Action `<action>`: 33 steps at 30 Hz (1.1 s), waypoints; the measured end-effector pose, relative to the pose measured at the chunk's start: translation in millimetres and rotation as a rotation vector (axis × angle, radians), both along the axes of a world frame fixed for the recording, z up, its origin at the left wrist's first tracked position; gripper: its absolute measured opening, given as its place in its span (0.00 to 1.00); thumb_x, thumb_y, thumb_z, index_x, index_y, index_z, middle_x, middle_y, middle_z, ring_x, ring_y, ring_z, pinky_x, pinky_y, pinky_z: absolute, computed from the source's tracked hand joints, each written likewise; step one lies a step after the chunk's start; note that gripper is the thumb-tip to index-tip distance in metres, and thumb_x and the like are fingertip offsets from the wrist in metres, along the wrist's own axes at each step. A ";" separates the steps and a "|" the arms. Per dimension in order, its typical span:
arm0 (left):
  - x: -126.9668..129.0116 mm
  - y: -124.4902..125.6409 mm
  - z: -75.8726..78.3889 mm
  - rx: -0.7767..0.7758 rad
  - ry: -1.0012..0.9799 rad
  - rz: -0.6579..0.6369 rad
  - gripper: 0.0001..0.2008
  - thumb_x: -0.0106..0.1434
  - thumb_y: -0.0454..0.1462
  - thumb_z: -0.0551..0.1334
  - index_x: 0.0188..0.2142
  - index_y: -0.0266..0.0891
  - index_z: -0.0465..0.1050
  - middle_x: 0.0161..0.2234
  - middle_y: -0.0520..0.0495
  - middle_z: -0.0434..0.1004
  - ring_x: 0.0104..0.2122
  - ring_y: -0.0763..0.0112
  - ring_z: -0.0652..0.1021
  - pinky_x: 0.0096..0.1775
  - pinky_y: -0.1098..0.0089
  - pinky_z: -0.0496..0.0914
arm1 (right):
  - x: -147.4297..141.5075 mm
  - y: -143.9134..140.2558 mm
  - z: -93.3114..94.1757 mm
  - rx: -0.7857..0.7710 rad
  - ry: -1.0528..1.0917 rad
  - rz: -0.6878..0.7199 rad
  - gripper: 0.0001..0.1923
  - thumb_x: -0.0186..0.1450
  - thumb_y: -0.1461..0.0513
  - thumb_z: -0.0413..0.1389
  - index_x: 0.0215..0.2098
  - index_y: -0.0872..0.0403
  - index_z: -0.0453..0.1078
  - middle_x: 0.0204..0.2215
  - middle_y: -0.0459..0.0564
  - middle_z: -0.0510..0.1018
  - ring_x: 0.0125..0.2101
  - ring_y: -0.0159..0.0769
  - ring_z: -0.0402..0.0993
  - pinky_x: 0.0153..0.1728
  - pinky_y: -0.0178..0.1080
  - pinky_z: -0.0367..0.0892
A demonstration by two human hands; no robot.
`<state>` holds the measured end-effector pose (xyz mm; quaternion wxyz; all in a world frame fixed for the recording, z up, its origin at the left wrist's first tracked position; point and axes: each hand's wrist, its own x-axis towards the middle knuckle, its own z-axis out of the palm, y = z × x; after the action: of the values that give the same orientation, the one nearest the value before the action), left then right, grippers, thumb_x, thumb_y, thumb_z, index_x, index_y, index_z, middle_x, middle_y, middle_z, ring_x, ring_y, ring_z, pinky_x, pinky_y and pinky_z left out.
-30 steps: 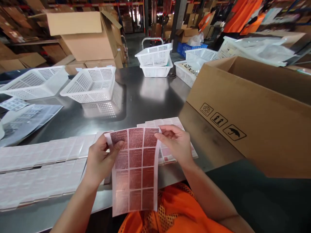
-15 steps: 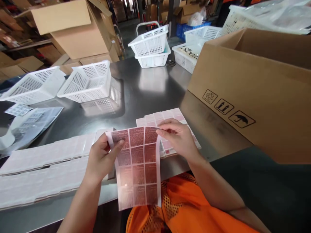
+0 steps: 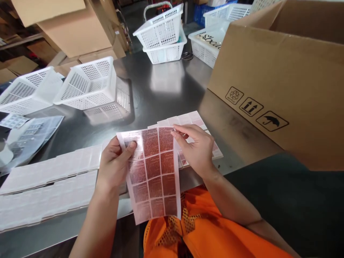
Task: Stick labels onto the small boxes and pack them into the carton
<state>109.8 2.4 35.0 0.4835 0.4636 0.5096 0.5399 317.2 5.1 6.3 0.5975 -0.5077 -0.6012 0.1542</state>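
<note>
A sheet of reddish, shiny stickers (image 3: pixel 154 172) in a white-lined grid hangs between my two hands over the table's front edge. My left hand (image 3: pixel 114 161) grips its upper left edge, thumb on the front and fingers behind. At the top right corner, the thumb and fingertips of my right hand (image 3: pixel 195 148) are pinched together on the sheet. Behind the right hand lies a group of flat pink-and-white boxes (image 3: pixel 197 120), partly covered by the hand and sheet. To the left, two long rows of whitish boxes (image 3: pixel 67 191) lie side by side beyond my left forearm.
A large open carton (image 3: pixel 268 79) stands at the right. White plastic baskets (image 3: pixel 88 84) sit at the left, with stacked baskets (image 3: pixel 163 52) at the back. Clear plastic packaging with printed sheets (image 3: pixel 34 138) lies at far left. The metal table (image 3: pixel 145 89) ends near my orange vest.
The view has tilted down slightly, so the background sits higher. The sheet is turned a little and light falls on its top left label. Both hands keep their hold.
</note>
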 end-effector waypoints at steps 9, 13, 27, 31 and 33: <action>-1.1 1.1 -2.6 -0.004 0.031 0.043 0.15 0.52 0.42 0.71 0.39 0.42 0.75 0.34 0.48 0.82 0.35 0.64 0.81 0.37 0.65 0.76 | -10.6 1.7 -3.2 -0.063 -0.019 -0.028 0.10 0.65 0.62 0.59 0.44 0.47 0.78 0.38 0.46 0.83 0.37 0.38 0.78 0.41 0.43 0.74; -1.5 0.3 -4.1 0.003 -0.016 0.013 0.12 0.54 0.39 0.71 0.39 0.42 0.76 0.34 0.48 0.82 0.35 0.65 0.81 0.37 0.66 0.75 | -10.4 2.4 -3.1 -0.079 -0.044 -0.026 0.11 0.66 0.61 0.59 0.47 0.50 0.77 0.39 0.48 0.82 0.39 0.38 0.77 0.42 0.43 0.73; 2.4 -2.7 -7.3 0.017 0.035 0.055 0.12 0.56 0.39 0.70 0.39 0.42 0.76 0.36 0.49 0.82 0.35 0.70 0.80 0.40 0.70 0.74 | -7.0 0.2 -3.3 -0.104 0.037 -0.080 0.03 0.63 0.62 0.61 0.35 0.48 0.77 0.35 0.45 0.83 0.37 0.38 0.78 0.41 0.42 0.71; 0.5 -4.0 -9.1 0.041 0.097 0.055 0.11 0.57 0.40 0.70 0.39 0.40 0.77 0.35 0.48 0.82 0.35 0.69 0.79 0.39 0.71 0.73 | -6.7 2.1 -5.5 -0.136 0.064 -0.058 0.09 0.63 0.60 0.61 0.42 0.48 0.77 0.36 0.46 0.83 0.36 0.38 0.77 0.41 0.43 0.71; -0.8 -4.9 -10.8 0.067 0.147 0.077 0.11 0.57 0.40 0.69 0.39 0.40 0.77 0.33 0.48 0.81 0.33 0.70 0.79 0.36 0.72 0.72 | -5.9 3.3 -5.6 -0.137 0.088 -0.029 0.08 0.64 0.60 0.61 0.41 0.49 0.78 0.37 0.47 0.83 0.37 0.38 0.77 0.41 0.42 0.71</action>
<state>108.9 -2.5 24.2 0.4082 0.4978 0.5428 0.5394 311.3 8.4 0.7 0.5895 -0.5488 -0.5550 0.2081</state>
